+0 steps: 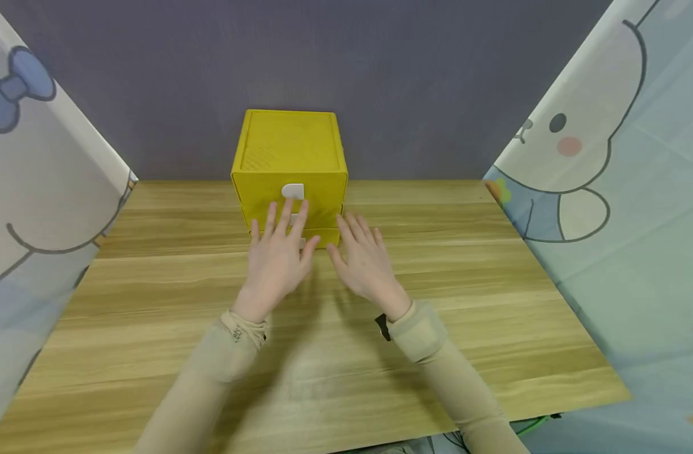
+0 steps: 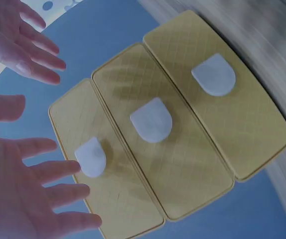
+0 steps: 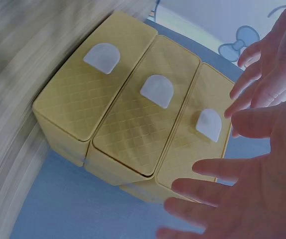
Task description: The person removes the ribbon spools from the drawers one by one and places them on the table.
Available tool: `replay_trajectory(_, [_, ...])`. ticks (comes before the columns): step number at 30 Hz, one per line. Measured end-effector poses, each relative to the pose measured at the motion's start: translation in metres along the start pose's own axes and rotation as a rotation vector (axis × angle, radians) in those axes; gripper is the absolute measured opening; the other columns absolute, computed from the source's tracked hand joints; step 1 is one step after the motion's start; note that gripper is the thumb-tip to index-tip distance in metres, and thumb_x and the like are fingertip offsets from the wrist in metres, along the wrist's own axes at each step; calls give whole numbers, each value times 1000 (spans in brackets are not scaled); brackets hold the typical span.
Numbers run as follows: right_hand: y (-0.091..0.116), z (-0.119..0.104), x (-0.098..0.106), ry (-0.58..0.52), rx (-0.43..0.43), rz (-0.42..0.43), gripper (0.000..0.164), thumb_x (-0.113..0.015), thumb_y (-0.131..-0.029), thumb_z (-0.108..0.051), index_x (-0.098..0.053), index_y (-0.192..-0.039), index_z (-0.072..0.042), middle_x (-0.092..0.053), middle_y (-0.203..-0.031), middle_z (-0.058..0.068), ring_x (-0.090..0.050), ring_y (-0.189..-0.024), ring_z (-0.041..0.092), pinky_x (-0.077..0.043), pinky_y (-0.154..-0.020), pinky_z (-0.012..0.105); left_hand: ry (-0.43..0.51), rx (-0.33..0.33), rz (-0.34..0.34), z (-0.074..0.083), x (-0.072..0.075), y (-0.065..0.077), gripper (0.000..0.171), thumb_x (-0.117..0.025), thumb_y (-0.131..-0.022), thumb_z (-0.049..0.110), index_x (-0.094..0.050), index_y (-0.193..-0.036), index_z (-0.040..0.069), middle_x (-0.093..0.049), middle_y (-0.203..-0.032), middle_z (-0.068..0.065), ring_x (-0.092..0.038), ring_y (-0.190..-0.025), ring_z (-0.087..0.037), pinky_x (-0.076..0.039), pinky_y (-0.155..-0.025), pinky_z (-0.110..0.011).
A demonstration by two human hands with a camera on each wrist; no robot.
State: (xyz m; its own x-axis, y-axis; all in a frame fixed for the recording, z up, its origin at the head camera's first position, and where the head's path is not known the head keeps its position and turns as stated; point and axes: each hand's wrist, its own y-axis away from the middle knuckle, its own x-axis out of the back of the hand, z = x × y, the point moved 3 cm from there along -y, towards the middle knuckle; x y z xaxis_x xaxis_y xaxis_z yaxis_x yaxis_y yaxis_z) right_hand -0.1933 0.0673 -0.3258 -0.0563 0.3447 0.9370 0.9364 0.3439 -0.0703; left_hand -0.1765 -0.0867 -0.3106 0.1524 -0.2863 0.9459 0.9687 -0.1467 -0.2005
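Note:
A yellow three-drawer box (image 1: 292, 142) stands at the back of the table, its front turned toward me. Each drawer front has a rounded white pull tab (image 2: 152, 120), and all the drawers look closed in both wrist views. My left hand (image 1: 274, 261) is held out before the box with fingers spread, overlapping the lower drawers in the head view. To its right, my right hand (image 1: 367, 263) reaches out near the box's lower right corner, fingers straight. Neither hand holds anything. In the right wrist view, the middle drawer (image 3: 143, 114) shows a quilted front.
The wooden table (image 1: 465, 284) runs back to a dark grey wall (image 1: 425, 94). Cartoon-printed curtains (image 1: 607, 157) hang at both sides. A green cable (image 1: 530, 426) shows below the table's front edge at the right.

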Motion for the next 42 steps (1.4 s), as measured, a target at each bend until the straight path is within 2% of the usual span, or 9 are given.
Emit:
replay_trajectory(5, [-2,-7,1,-98,49,10,62,-34,-102,-42,-22,-153,-9,-22,-160,15,-22,-147,35,-24,-120,54,-6,-53,66,-9,10,-1,64,-38,-100,45,-21,-154,16,-24,-158,-15,-15,-148,-39,-14,-116,-67])
replay_trajectory(10, [-5,-14,4,-153,60,4,62,-33,-102,-44,-24,-153,-9,-26,-159,13,-25,-146,34,-23,-120,53,-10,-128,180,-18,21,-1,63,-46,-99,40,-28,-152,11,-41,-149,-17,-33,-141,-38,-22,-116,-64])
replay_trajectory(13, [-10,-17,4,-173,49,4,62,-33,-102,-44,-26,-152,-9,-29,-158,12,-27,-145,33,-23,-121,50,-12,-156,223,-25,26,-2,65,-50,-97,40,-29,-151,11,-43,-148,-16,-38,-139,-38,-25,-116,-62])
replay_trajectory(19, [-26,-22,0,-302,-22,-35,63,-34,-100,-49,-32,-150,-11,-36,-154,9,-31,-144,32,-25,-120,49,-13,-194,222,-44,35,-10,75,-60,-92,39,-25,-153,15,-31,-156,-16,-29,-143,-39,-23,-116,-63])
replay_trajectory(25, [-43,-26,-6,-526,-45,-52,59,-40,-99,-49,-44,-142,-8,-53,-140,11,-51,-129,29,-44,-107,47,-7,-201,204,-65,45,-22,95,-76,-81,32,-15,-155,25,-22,-159,-17,-21,-146,-40,-20,-116,-65])
replay_trajectory(29, [-53,-29,-10,-685,-70,-68,53,-44,-97,-49,-55,-132,-10,-62,-128,10,-58,-118,27,-50,-99,44,-2,-186,171,-77,50,-31,104,-79,-78,30,-10,-155,29,-17,-161,-17,-14,-148,-41,-17,-116,-67])
replay_trajectory(32, [-60,-29,-15,-816,-132,-102,53,-46,-96,-49,-57,-129,-9,-64,-122,12,-61,-114,29,-51,-96,44,4,-189,159,-86,50,-38,105,-80,-76,28,-12,-155,28,-19,-161,-15,-14,-147,-42,-17,-114,-69])
replay_trajectory(37, [-71,-29,-20,-1052,-234,-157,54,-46,-97,-45,-57,-126,-1,-65,-116,19,-62,-111,37,-51,-97,49,48,-193,151,-99,46,-49,103,-82,-74,26,-18,-154,26,-28,-158,-15,-20,-147,-38,-18,-115,-66])
replay_trajectory(42, [-80,-30,-19,-1195,-278,-200,57,-45,-97,-48,-58,-124,1,-66,-117,21,-65,-108,35,-51,-99,47,101,-244,202,-107,41,-56,93,-85,-71,22,-34,-149,16,-40,-146,-16,-27,-145,-36,-22,-117,-60])
